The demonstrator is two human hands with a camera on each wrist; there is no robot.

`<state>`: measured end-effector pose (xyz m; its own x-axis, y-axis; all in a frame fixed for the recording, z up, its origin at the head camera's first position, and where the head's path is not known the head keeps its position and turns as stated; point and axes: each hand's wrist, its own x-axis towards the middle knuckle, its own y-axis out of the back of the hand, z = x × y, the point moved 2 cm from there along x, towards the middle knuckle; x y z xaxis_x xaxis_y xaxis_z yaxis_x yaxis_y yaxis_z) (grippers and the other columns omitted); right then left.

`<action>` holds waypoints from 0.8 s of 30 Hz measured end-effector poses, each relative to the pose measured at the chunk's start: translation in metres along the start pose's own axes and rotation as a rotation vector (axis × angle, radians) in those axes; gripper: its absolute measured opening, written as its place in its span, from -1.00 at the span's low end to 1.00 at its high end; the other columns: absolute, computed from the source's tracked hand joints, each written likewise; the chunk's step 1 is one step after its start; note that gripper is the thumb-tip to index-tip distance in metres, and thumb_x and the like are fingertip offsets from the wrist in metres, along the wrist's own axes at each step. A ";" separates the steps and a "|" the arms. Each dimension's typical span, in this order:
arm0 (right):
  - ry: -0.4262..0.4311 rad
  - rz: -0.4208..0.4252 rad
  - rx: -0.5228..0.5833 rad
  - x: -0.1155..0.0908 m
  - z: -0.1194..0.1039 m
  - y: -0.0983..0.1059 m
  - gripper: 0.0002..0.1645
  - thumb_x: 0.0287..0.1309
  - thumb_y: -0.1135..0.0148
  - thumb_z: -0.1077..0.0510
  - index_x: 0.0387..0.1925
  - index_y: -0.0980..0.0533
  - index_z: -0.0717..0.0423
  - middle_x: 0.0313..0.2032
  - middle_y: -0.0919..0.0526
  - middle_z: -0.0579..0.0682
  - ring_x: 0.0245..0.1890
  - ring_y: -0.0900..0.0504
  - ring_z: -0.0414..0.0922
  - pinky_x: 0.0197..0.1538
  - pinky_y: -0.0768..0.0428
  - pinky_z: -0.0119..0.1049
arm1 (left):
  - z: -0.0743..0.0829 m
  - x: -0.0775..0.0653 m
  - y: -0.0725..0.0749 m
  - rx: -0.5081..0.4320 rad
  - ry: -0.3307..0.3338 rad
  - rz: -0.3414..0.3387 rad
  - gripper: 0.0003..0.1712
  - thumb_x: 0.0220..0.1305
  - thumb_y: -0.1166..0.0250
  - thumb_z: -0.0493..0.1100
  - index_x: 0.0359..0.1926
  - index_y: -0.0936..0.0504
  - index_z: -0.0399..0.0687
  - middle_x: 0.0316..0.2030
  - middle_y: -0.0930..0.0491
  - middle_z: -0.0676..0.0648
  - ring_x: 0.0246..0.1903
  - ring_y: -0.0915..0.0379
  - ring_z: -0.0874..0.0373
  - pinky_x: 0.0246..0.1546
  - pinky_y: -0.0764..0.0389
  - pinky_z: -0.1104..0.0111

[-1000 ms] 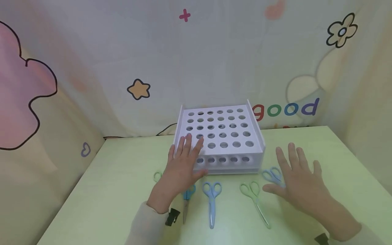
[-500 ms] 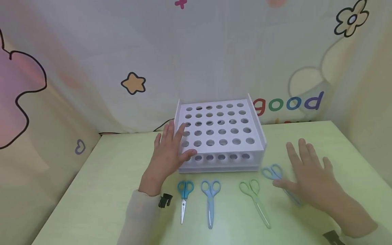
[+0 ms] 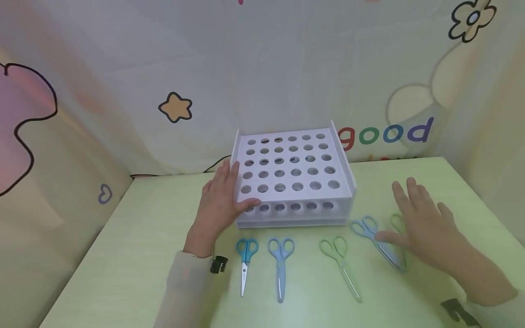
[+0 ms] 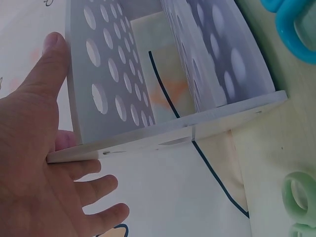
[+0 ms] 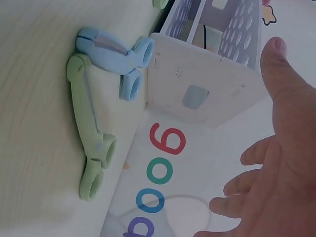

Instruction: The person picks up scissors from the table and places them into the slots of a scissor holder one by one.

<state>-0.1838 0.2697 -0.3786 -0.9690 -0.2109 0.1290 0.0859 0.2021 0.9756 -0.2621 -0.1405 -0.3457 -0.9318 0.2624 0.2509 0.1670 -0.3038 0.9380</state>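
A white rack (image 3: 291, 198) with rows of round holes stands at the back of the table. My left hand (image 3: 217, 200) is at its left side panel, fingers extended along the outside and thumb reaching across the front corner. In the left wrist view the panel edge (image 4: 168, 131) runs between thumb and fingers. My right hand (image 3: 430, 228) hovers with fingers spread, apart from the rack, over blue scissors (image 3: 381, 246) and partly hidden green scissors (image 3: 398, 222). Teal scissors (image 3: 247, 255) with bare metal blades, blue scissors (image 3: 280, 269) and green scissors (image 3: 341, 264) lie before the rack.
The pale green table (image 3: 123, 264) meets a printed curtain (image 3: 287, 68) behind and at both sides. A dark line (image 3: 143, 175) runs along the table's back edge. Green scissor handles (image 4: 298, 197) show in the left wrist view, hidden behind my left arm from the head.
My left hand has moved left, from over the rack's front left corner to its side panel. My right hand has drifted right, uncovering blue and green scissors. The head view has tilted down slightly.
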 end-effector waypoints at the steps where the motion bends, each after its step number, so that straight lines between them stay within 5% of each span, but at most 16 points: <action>1: 0.000 -0.001 0.005 0.000 0.001 0.000 0.43 0.16 -0.27 -0.47 0.55 0.21 0.39 0.48 0.25 0.55 0.43 0.13 0.50 0.12 -0.04 0.56 | 0.000 0.000 0.000 -0.003 0.005 0.001 0.28 0.14 -0.41 0.37 0.60 0.03 -0.17 0.57 0.10 -0.26 0.52 0.14 -0.13 0.35 -0.12 -0.12; 12: -0.018 -0.035 0.086 0.006 0.024 -0.001 0.19 0.36 -0.17 -0.30 0.58 0.21 0.28 0.43 0.24 0.64 0.39 0.08 0.56 0.04 -0.19 0.57 | 0.001 0.003 0.002 0.000 0.043 -0.004 0.36 0.10 -0.43 0.40 0.58 0.06 -0.29 0.57 0.12 -0.26 0.41 -0.14 -0.21 0.30 -0.26 -0.08; 18: -0.043 -0.086 0.194 0.006 0.042 -0.004 0.00 0.51 -0.02 -0.18 0.60 0.24 0.20 0.41 0.21 0.67 0.30 0.03 0.67 0.10 -0.09 0.59 | 0.002 0.003 0.000 -0.018 0.049 -0.002 0.37 0.09 -0.45 0.39 0.57 0.04 -0.34 0.56 0.08 -0.29 0.39 -0.16 -0.23 0.31 -0.25 -0.06; 24: 0.007 -0.062 0.260 0.003 0.059 -0.008 -0.23 0.52 -0.08 0.05 0.53 -0.06 0.30 0.31 -0.08 0.69 0.25 -0.12 0.63 0.14 -0.15 0.50 | 0.004 0.002 -0.001 -0.041 0.061 -0.008 0.37 0.09 -0.46 0.37 0.57 0.05 -0.33 0.57 0.11 -0.26 0.45 -0.07 -0.20 0.35 -0.20 -0.04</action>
<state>-0.2009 0.3239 -0.3963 -0.9688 -0.2369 0.0730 -0.0364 0.4271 0.9035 -0.2633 -0.1363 -0.3448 -0.9510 0.2092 0.2276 0.1475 -0.3399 0.9288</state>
